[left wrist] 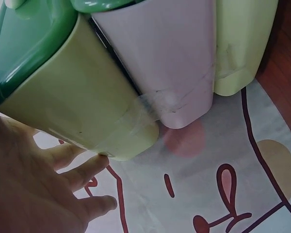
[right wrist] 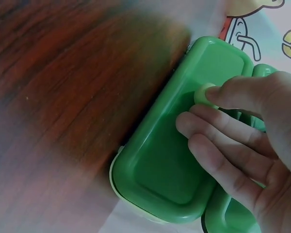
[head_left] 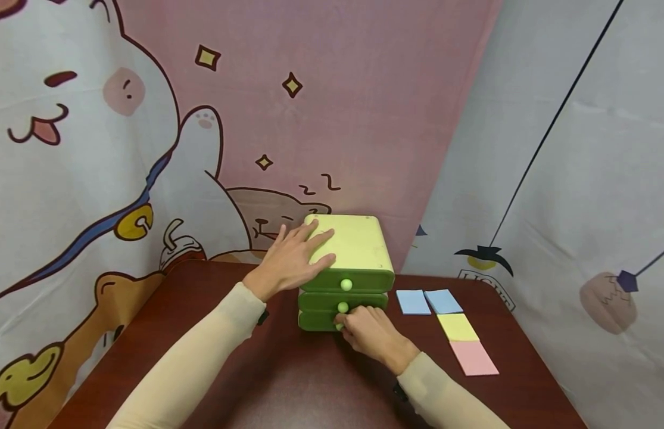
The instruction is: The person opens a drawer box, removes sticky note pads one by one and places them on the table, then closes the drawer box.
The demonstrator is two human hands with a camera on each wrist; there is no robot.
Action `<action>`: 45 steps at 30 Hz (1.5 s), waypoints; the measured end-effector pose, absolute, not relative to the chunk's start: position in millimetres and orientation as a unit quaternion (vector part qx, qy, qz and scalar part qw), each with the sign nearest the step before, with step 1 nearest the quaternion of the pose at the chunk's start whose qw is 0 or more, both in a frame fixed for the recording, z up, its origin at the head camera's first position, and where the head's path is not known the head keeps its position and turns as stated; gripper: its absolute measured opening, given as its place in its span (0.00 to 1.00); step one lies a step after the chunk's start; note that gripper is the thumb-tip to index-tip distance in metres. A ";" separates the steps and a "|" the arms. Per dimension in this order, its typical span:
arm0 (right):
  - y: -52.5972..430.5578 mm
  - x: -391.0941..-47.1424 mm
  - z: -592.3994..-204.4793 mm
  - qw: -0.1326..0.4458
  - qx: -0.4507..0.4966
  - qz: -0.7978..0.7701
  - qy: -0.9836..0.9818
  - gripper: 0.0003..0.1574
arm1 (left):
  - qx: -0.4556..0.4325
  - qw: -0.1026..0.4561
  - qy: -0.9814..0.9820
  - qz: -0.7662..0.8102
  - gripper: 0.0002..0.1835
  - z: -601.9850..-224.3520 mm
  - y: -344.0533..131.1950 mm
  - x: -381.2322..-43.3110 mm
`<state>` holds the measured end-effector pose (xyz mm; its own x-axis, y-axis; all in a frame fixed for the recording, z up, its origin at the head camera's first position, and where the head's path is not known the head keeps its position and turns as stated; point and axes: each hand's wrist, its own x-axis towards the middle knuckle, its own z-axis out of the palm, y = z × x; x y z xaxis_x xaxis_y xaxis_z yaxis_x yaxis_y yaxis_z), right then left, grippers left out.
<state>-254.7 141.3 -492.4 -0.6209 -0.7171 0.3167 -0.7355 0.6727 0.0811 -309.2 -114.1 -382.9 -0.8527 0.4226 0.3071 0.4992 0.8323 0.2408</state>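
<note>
A small three-tier drawer box [head_left: 358, 244] with a pale yellow-green top and green drawer fronts stands upright at the back of the table. My left hand [head_left: 294, 259] rests on the left part of its top, fingers spread and straight, seen along the side in the left wrist view. Low at the front, my right hand [head_left: 374, 333] pinches the round light-green knob [right wrist: 202, 94] of the bottom drawer [right wrist: 160, 160] between thumb and fingers. This drawer looks pushed in. The middle knob [head_left: 343, 307] and top knob [head_left: 346, 285] are untouched.
Right of the box lie two blue sticky notes [head_left: 414, 302], a yellow note [head_left: 457, 328] and a pink note [head_left: 473, 358] on the dark red-brown table [head_left: 289, 381]. A printed cartoon curtain [head_left: 364, 119] hangs close behind the box.
</note>
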 end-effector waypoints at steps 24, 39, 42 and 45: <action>149.2 -241.8 -487.6 0.154 0.411 0.060 -0.897 0.12 | -0.245 0.120 -0.945 -0.182 0.42 -382.5 -117.2 -309.9; 170.0 -224.2 -474.8 0.164 0.395 0.085 -0.900 0.15 | -0.228 0.144 -0.942 -0.202 0.39 -386.0 -144.8 -298.7; 175.9 -220.3 -472.5 0.182 0.394 0.086 -0.897 0.14 | -0.226 0.153 -0.940 -0.203 0.39 -388.8 -154.7 -294.7; 182.1 -216.7 -470.0 0.209 0.391 0.082 -0.892 0.14 | -0.219 0.157 -0.942 -0.201 0.39 -391.9 -165.1 -290.7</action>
<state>-216.7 182.1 -470.0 -0.6063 -0.6644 0.4370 -0.7331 0.6799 0.0165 -290.7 -165.1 -391.9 -0.8544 0.3503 0.3838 0.4764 0.8231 0.3093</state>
